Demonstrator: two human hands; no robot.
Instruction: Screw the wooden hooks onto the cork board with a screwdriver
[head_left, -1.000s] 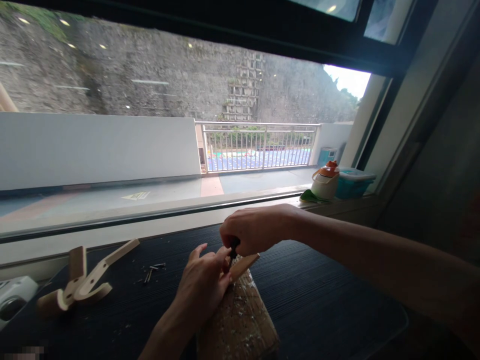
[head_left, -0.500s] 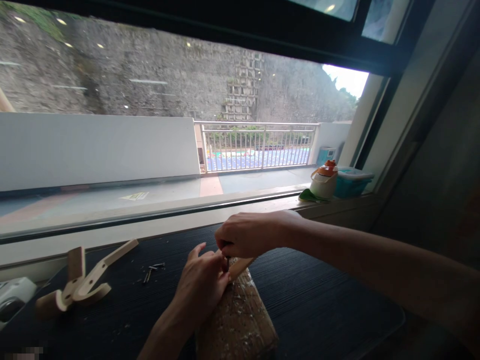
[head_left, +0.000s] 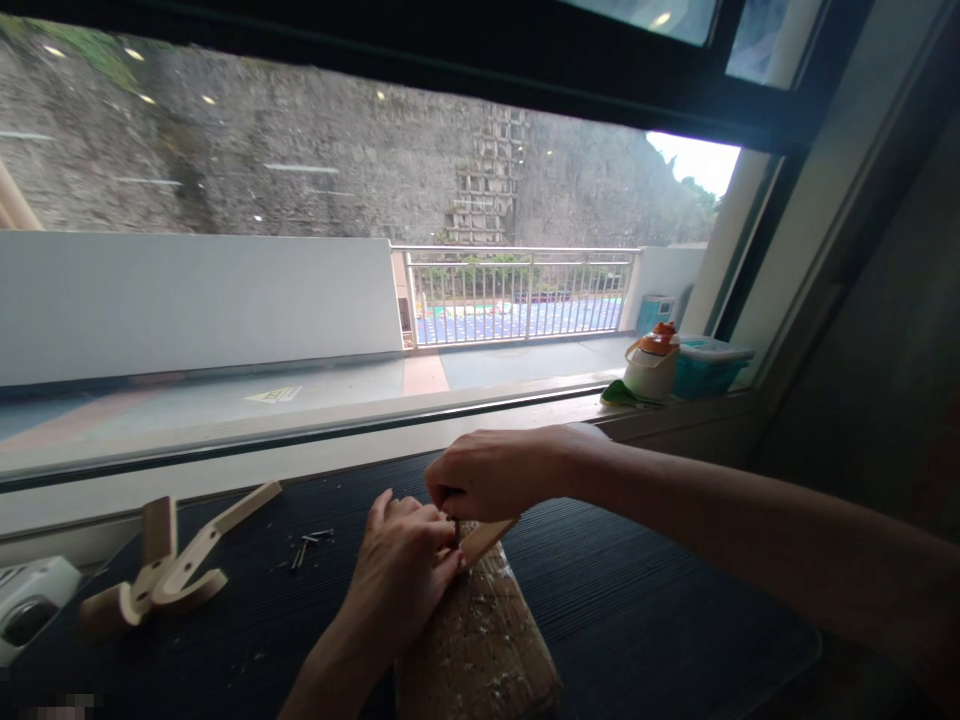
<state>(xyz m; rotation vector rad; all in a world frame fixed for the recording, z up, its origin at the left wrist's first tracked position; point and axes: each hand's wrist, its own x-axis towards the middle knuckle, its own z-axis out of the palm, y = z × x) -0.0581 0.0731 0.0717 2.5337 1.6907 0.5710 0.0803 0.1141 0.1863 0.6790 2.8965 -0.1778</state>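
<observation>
My right hand point(head_left: 491, 473) is closed around a small dark-handled tool whose tip points down onto a light wooden piece point(head_left: 484, 540). That piece lies on a rough brown block point(head_left: 480, 645) speckled with pale chips, on the dark table point(head_left: 637, 600). My left hand point(head_left: 401, 570) rests on the near end of the wooden piece, fingers curled and pressed against it right beside the tool tip. Most of the tool is hidden inside my right fist.
At the left lie joined pale wooden parts point(head_left: 169, 570), several small screws point(head_left: 307, 545) and a white device point(head_left: 30, 605) at the table's edge. An orange-lidded white jug point(head_left: 651, 362) and a teal box point(head_left: 709, 365) stand on the window sill.
My right hand has sunk lower, so the dark handle no longer shows below the fist. My left fingers have closed in tighter against the wooden piece.
</observation>
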